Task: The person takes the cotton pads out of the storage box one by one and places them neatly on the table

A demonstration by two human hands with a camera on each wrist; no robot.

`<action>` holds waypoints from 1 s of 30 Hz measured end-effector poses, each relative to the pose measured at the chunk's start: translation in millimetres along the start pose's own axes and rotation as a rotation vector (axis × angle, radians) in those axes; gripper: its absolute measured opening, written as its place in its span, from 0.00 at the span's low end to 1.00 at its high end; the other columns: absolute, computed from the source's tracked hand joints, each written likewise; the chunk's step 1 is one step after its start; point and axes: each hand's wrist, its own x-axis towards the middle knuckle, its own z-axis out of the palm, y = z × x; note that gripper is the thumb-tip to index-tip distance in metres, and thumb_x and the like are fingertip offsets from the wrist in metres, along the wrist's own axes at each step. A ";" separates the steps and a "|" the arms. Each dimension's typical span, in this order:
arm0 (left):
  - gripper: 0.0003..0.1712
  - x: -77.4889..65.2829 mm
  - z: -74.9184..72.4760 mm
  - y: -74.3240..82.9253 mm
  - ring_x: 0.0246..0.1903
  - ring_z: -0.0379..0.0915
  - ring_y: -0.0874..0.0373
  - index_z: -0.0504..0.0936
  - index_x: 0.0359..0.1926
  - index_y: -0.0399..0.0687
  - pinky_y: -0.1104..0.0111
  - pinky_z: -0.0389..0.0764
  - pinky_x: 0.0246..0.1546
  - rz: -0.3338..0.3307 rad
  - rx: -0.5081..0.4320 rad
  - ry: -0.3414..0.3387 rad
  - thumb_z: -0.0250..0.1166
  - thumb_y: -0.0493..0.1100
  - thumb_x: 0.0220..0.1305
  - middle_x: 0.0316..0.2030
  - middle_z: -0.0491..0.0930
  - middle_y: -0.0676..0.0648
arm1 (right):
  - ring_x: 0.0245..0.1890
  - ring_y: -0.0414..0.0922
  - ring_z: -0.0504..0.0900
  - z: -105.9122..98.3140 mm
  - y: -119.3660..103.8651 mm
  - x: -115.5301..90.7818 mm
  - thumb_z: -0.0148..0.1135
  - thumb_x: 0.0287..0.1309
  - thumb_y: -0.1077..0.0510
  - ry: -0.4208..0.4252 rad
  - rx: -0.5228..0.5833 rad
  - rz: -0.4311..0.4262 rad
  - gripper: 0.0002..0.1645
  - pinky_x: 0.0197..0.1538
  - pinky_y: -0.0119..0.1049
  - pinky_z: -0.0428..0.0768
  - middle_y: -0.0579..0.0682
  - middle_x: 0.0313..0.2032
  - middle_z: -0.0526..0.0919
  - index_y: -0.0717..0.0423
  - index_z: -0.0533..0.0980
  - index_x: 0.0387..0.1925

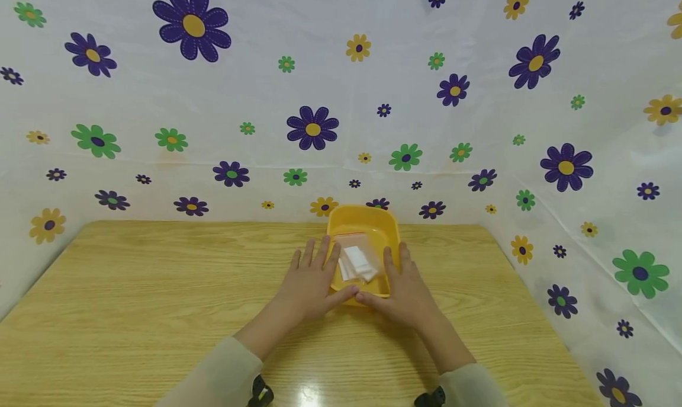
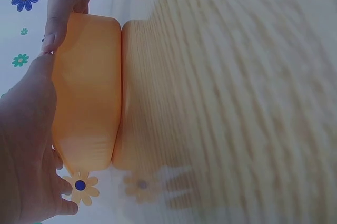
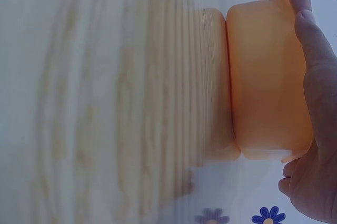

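A yellow plastic tub [image 1: 362, 213] stands on the wooden table in the head view. Inside it lies a clear plastic bag [image 1: 350, 240] with flat white pieces [image 1: 357, 258] in it. My left hand [image 1: 306, 285] rests against the tub's left side, fingers straight and spread. On the opposite side my right hand [image 1: 409, 293] lies along the rim in the same way. Both thumbs stretch along the near rim, and their tips almost meet in the middle. Both wrist views show the tub's smooth near wall [image 2: 87, 92] below the thumbs.
The wooden table [image 1: 176, 300] extends to both sides of the tub. Behind it and along the right hangs a white cloth [image 1: 256, 93] printed with flowers. The tub stands near the table's far edge.
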 end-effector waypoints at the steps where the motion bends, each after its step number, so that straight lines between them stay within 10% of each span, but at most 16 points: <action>1: 0.60 -1.2 -0.3 -1.0 0.76 0.36 0.33 0.44 0.80 0.46 0.38 0.49 0.72 -0.002 0.000 -0.002 0.32 0.83 0.62 0.79 0.39 0.39 | 0.74 0.71 0.51 0.6 -1.2 0.2 0.50 0.46 0.12 0.000 0.004 -0.001 0.73 0.66 0.65 0.66 0.62 0.79 0.31 0.52 0.44 0.79; 30: 0.59 -28.1 -7.3 -23.9 0.75 0.40 0.32 0.48 0.79 0.43 0.36 0.52 0.71 -0.025 -0.002 0.072 0.37 0.82 0.63 0.78 0.44 0.36 | 0.73 0.72 0.51 9.1 -31.4 5.1 0.49 0.45 0.11 -0.020 0.029 -0.053 0.74 0.67 0.63 0.67 0.61 0.79 0.30 0.51 0.42 0.79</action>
